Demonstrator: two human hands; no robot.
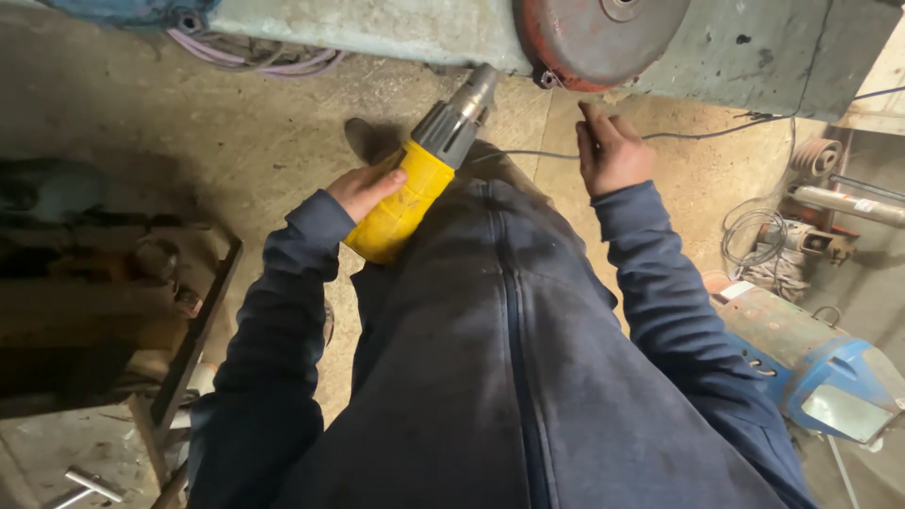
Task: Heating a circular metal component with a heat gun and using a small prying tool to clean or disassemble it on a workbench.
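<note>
Head view: left hand (366, 188) closed round the yellow power tool (415, 193), its metal nose against the grey machine body (377, 28) near a red disc (599, 38). Right hand (611, 151) open, empty. Tool probably heavy, rigid; best gripped at its yellow body.

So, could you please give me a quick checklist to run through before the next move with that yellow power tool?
1. Left hand grips yellow power tool: ok.
2. Tool nose up against the grey machine body: ok.
3. Right hand empty, fingers raised toward the red round cover: ok.
4. Right hand away from the nose: ok.
5. Thin cable on the floor away from the tool: ok.
6. Bit seated: cannot tell.
</note>
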